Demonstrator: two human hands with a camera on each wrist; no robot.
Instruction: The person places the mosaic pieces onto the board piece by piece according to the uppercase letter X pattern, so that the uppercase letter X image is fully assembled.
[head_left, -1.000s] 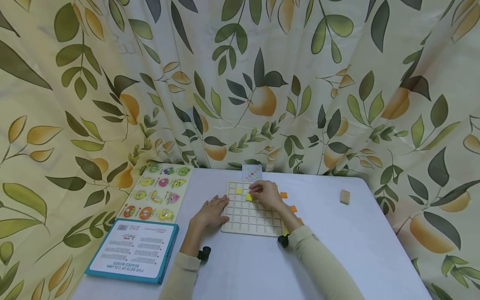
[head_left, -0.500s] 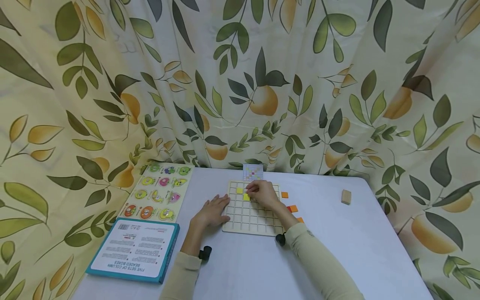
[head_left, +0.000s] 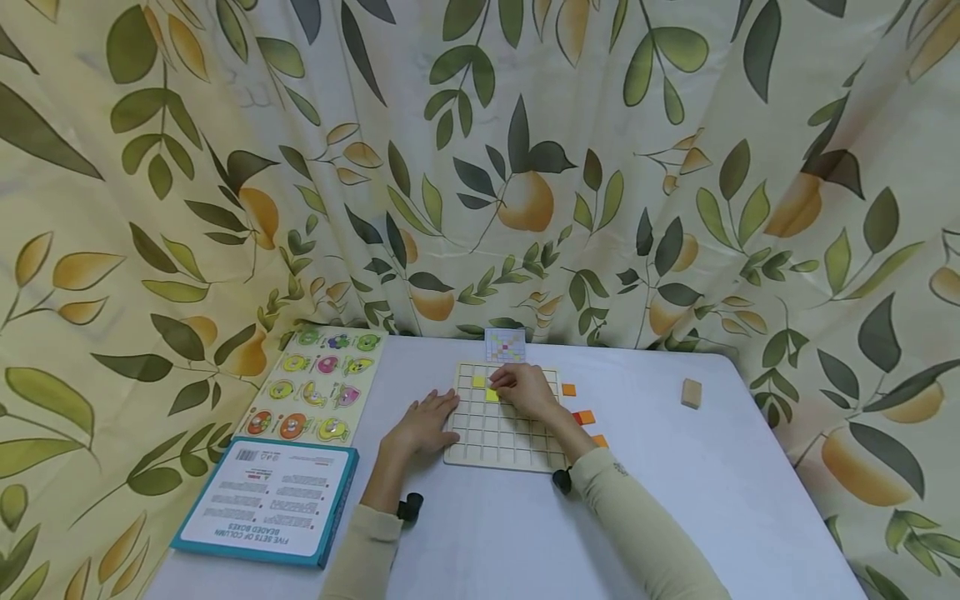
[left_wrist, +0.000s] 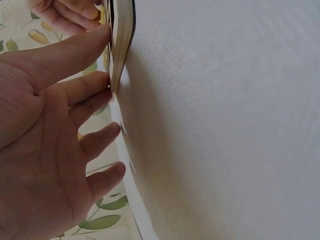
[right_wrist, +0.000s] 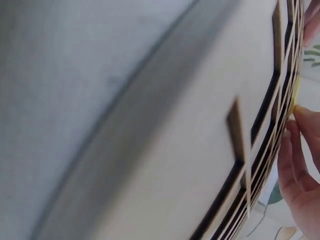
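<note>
A pale wooden grid board (head_left: 491, 446) lies on the white table in the head view. One yellow square tile (head_left: 478, 381) sits in its upper left part. Just right of and nearer than that tile, my right hand (head_left: 529, 392) pinches a second yellow tile (head_left: 492, 396) at the grid, its fingers curled. The right wrist view shows the fingertips of the right hand (right_wrist: 302, 172) at the thin yellow tile edge (right_wrist: 295, 97). My left hand (head_left: 420, 427) rests at the board's left side. In the left wrist view its extended thumb and fingers (left_wrist: 90, 87) touch the board's edge (left_wrist: 122, 40).
A small patterned card (head_left: 506, 345) stands behind the board. Orange tiles (head_left: 569, 390) and a red tile (head_left: 577, 417) lie along its right side. A wooden block (head_left: 692, 394) is farther right. At left are a fruit picture board (head_left: 341, 412) and a blue-edged box (head_left: 262, 500).
The right hand has shifted slightly left with the yellow tile, mostly in the first half second. A red tile by the right forearm has come into sight. The left hand stays put.
</note>
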